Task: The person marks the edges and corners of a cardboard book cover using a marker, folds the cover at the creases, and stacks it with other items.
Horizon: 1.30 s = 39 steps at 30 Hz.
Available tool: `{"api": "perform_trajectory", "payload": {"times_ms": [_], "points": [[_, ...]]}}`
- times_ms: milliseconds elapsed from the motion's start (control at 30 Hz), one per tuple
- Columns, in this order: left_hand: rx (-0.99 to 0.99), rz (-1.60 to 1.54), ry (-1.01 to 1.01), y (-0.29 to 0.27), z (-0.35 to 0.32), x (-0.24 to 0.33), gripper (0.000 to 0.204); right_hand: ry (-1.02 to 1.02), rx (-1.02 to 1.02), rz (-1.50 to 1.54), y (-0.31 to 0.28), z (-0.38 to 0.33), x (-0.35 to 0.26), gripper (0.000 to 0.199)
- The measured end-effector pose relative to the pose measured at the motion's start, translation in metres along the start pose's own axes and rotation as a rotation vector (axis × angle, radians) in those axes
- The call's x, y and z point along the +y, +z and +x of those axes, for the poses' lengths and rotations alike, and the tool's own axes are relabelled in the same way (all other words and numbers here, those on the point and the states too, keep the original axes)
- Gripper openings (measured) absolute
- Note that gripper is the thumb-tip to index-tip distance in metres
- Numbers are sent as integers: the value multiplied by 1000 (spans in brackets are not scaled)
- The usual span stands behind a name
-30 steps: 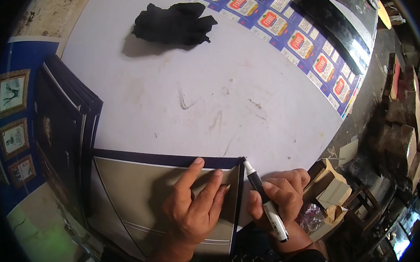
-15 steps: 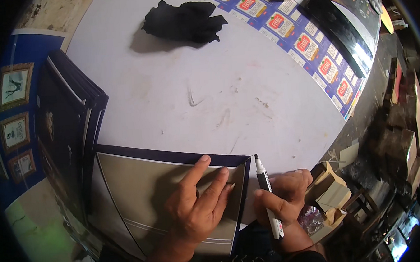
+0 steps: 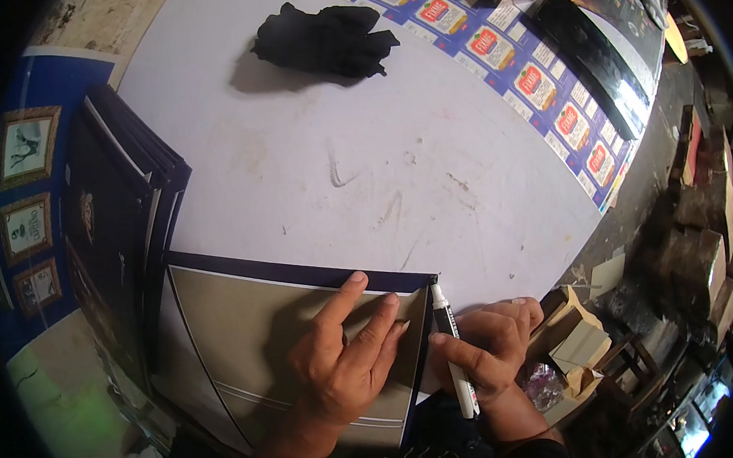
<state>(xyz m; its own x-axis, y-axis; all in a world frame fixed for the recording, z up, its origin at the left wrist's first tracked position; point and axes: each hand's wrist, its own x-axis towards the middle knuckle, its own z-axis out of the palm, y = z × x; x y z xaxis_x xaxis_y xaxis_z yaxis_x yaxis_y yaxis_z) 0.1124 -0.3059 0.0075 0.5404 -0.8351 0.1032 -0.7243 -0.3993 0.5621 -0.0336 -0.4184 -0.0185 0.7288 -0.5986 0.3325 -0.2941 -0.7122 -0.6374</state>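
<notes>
My left hand [image 3: 346,354] lies on a flat panel [image 3: 248,335] with a grey-beige face and a dark navy border, its fingers spread over the upper right part. Between the thumb and fingers of my right hand [image 3: 485,351] is a white and black marker pen [image 3: 451,336]. The pen's dark tip meets the panel's far right corner. Beside the panel on the left stands a stack of dark navy folders or covers [image 3: 120,200], tilted, with white edges showing between them.
A crumpled black cloth [image 3: 323,42] lies on the white table sheet [image 3: 362,138] at the far side. Blue sheets printed with labels [image 3: 533,86] and a glossy black bar [image 3: 594,64] cover the far right. Cartons [image 3: 584,342] stand below the right edge. Blue printed paper [image 3: 28,172] is at left.
My right hand has shifted slightly left with the marker pen, bringing its tip from beside the panel's corner onto it. My left hand stays in place.
</notes>
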Motion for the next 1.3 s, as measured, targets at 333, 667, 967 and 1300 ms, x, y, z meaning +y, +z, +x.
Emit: {"api": "perform_trajectory", "payload": {"times_ms": [333,667,967,1300], "points": [[10,-16,24,0,0,-2,40,40,-7,-6,1,-1,-1,23],[-21,-4,-12,-2,1,2,37,18,68,21,3,-1,2,20],[-20,0,-22,-1,-1,3,36,-4,44,24,2,4,1,18],[-7,5,-15,-1,0,2,35,53,23,62,-3,11,-5,16]]}}
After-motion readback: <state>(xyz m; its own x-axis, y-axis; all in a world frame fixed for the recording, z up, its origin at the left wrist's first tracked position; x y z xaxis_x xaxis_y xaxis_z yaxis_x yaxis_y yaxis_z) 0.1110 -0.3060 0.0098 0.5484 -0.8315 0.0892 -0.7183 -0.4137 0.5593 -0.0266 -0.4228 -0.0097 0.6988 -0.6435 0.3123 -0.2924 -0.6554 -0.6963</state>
